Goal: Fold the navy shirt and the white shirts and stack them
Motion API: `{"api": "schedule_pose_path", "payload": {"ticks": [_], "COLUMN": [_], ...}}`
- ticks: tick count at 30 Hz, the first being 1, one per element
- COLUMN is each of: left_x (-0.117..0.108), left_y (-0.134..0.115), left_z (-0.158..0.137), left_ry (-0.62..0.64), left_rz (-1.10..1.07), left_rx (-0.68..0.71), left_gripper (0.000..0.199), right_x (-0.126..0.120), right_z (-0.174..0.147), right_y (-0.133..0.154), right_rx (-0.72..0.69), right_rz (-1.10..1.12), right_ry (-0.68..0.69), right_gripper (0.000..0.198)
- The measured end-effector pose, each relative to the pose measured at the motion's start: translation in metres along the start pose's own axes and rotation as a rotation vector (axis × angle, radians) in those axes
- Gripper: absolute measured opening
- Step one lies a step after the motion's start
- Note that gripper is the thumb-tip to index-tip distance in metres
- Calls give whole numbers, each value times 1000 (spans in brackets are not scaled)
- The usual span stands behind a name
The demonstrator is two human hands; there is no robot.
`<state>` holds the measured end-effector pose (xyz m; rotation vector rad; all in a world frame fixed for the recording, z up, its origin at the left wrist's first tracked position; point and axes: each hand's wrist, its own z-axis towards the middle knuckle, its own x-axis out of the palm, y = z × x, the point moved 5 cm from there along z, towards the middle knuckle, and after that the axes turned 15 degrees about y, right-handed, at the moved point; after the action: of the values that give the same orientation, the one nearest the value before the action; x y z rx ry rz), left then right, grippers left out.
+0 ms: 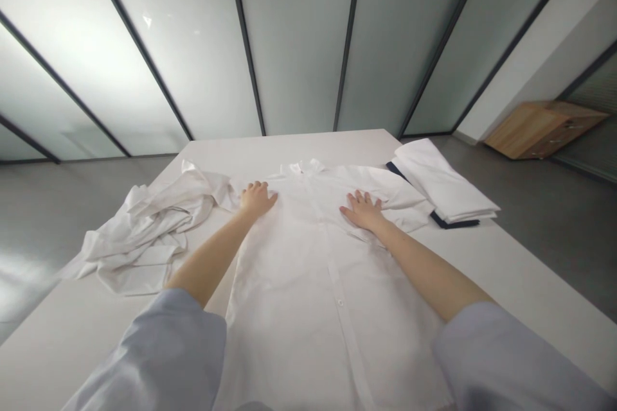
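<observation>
A white button-up shirt [294, 282] lies spread front side up, its collar [303, 168] toward the far end of the table. Near the shoulder on the left edge of the shirt, my left hand [259, 199] rests palm down with the thumb apart; its fingers look slightly bent and hold nothing I can see. My right hand [365, 210] lies flat on the right chest, fingers spread. Around it the cloth is wrinkled toward the right sleeve [405, 202]. A button [340, 303] shows on the front placket.
Crumpled white cloth [149, 225] lies along the left side of the white table [289, 141]. On the right edge, folded white cloth [443, 180] sits over a dark flat item [456, 225]. Beyond are frosted glass panels [299, 38] and a wooden cabinet [530, 128] on the floor.
</observation>
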<state>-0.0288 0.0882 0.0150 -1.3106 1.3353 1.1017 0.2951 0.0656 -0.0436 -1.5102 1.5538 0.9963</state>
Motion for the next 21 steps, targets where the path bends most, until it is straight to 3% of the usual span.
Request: {"api": "schedule_pose_path", "payload": {"ticks": [4,8,16,21], "left_x": [39,57,46,35], "left_y": [-34,-35,4,-16], "left_z": [-15,-15,6,-5], "left_ry": [122,112,162,93], "left_rz": [-51,-60,-56,3], "left_rx": [22,-27,-101,-88], "left_gripper": [69,77,85,75], "right_x": [0,-1,-13,-22], "right_z": [6,15,28,17], "right_y": [7,16,24,18], "right_rx": [41,84,-28,-116], "right_rz": [59,99,71,81], "right_ry": [-27,-64,-90,-169], "right_gripper": [76,77,68,49]}}
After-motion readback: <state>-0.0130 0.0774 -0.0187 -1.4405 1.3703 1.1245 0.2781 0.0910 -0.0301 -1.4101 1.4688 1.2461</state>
